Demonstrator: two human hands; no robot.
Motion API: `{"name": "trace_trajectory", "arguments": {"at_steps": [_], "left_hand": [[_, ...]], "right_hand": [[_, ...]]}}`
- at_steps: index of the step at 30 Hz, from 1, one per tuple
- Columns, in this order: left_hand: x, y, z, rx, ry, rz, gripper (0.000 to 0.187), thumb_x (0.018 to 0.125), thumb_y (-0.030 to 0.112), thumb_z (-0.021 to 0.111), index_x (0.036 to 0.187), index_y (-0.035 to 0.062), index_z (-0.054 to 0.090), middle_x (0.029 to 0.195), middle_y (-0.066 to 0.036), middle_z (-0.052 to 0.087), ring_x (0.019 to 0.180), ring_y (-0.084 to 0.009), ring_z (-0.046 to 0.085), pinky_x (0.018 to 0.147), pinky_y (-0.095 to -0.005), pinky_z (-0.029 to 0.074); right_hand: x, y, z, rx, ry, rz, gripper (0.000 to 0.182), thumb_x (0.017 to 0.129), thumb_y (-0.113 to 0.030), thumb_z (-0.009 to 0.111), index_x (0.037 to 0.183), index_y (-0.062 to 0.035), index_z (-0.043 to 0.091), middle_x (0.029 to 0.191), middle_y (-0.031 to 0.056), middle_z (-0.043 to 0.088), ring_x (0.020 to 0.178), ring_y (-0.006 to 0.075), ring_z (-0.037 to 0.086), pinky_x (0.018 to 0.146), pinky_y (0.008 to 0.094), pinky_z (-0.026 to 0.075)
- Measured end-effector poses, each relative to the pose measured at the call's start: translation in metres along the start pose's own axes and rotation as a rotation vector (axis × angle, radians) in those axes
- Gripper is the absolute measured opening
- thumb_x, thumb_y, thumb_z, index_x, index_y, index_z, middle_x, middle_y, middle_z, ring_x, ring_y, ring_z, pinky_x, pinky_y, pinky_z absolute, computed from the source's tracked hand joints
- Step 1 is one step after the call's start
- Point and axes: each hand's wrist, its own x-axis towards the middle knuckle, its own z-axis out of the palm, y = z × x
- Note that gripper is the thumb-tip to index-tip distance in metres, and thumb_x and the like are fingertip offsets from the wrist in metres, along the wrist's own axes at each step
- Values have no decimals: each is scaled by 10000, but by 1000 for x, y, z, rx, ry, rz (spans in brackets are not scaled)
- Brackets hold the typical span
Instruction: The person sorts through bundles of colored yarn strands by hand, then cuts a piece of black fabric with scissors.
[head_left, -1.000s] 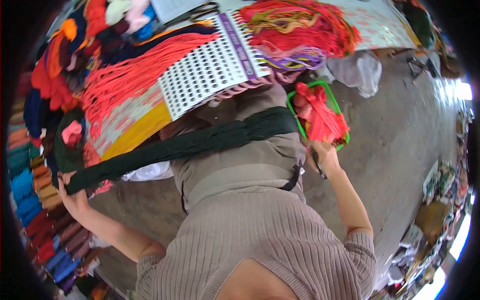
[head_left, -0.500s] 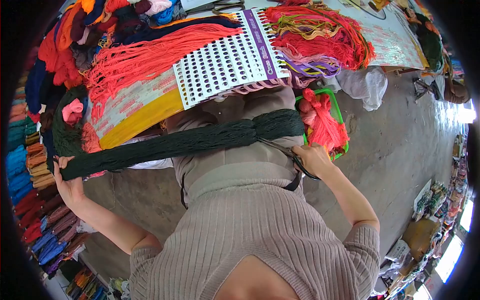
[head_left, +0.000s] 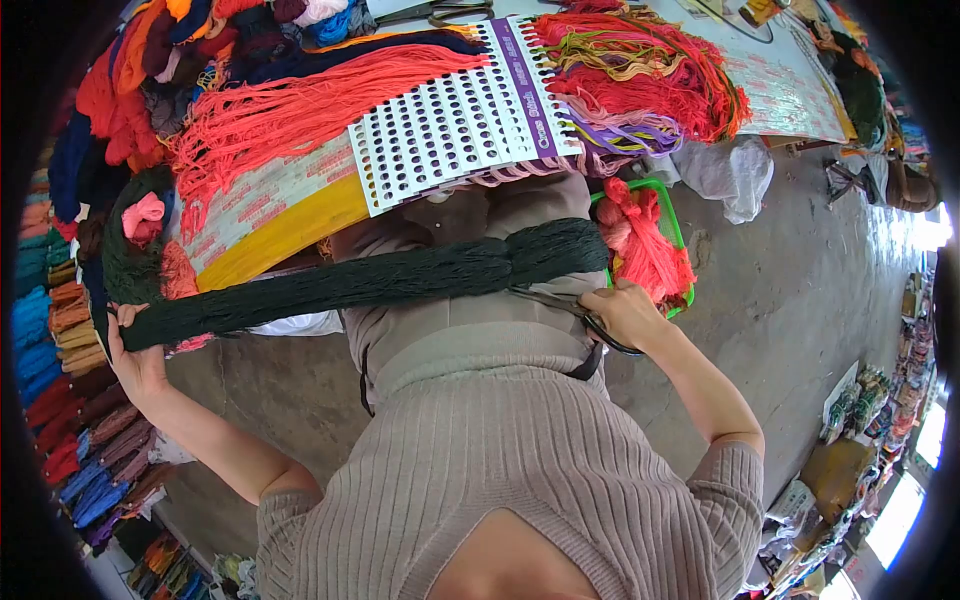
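Note:
A long dark green skein of thread (head_left: 330,284) lies stretched across my lap, tied tight near its right end. My left hand (head_left: 137,345) grips the skein's left end, the fingers closed around it. In my right hand (head_left: 625,315) is a pair of scissors (head_left: 612,341), its dark handles within my fingers. The blades point left and rest against the lower edge of the skein, just by the tied place. On the table edge in front of me is a white punched thread card (head_left: 440,125) with a purple strip.
Coral threads (head_left: 300,100) spread over the table left of the card, red and mixed threads (head_left: 640,75) to its right. A green basket (head_left: 684,240) with coral thread stands by my right hand. Piles of coloured skeins (head_left: 60,350) line the left; a white plastic bag (head_left: 740,175) hangs beyond the basket.
Hardly anything differs. The left end of the skein and my left hand sit slightly higher, and my right hand with the scissors has shifted a little left.

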Motion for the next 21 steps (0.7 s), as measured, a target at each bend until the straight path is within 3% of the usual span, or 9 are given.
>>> {"name": "trace_trajectory", "arguments": {"at_steps": [4,6,10,14,16,17,18,19,21], "left_hand": [[13,-6,-16,113,68,60,166,870,52,565,1025,5,530,783,-29,452,762,-148,454,842,-314,402],[22,-21,-22,398,248,208,234,856,106,608,1061,1,563,787,-21,512,716,-124,471,700,-252,411],[7,-57,2,559,268,217,263,835,111,613,1063,-12,567,720,-2,482,623,-96,443,580,-196,348],[-3,-78,29,-138,-373,-108,150,876,101,485,963,-17,518,644,28,378,528,-57,338,514,-200,283],[-12,-98,57,-458,-403,-149,146,886,113,451,912,-18,510,614,35,393,517,-44,389,528,-190,312],[-10,-100,59,-409,-353,-126,138,883,118,455,904,-6,512,599,35,387,516,-56,391,533,-191,326],[-23,-114,101,-17,240,163,137,881,125,466,906,0,515,604,41,376,534,-63,379,528,-197,314],[-10,-111,74,-419,-371,-185,126,874,117,478,905,4,526,607,41,376,544,-73,370,525,-211,304],[-5,-122,81,-649,-385,-297,107,846,88,511,884,-6,546,609,30,388,553,-85,370,531,-227,301]], "right_hand": [[-2,8,-6,163,179,-214,334,611,-135,709,904,-62,568,713,92,560,672,318,541,586,402,429],[-10,20,10,328,337,-141,334,598,-87,712,908,-58,591,717,97,566,636,306,530,582,398,427],[-21,7,6,831,404,250,174,713,-57,623,875,-21,573,672,96,539,660,242,579,597,328,452],[-2,-2,0,693,491,100,118,709,-35,606,816,-10,562,661,109,546,588,259,557,548,349,440],[23,-8,-4,574,541,-136,135,667,-22,635,785,-10,572,643,113,556,551,278,538,507,361,423],[37,-21,-16,508,503,-192,150,653,-24,647,786,-12,577,625,100,548,538,274,531,499,362,420],[50,-35,-29,440,473,-244,166,640,-25,659,786,-15,582,606,87,541,525,270,524,492,362,416],[64,-48,-34,383,472,-306,201,636,-43,674,818,-24,590,582,83,534,530,274,520,505,365,423],[85,-83,-49,330,428,-315,241,644,-68,684,867,-42,593,619,94,554,562,276,526,538,365,436]]}}
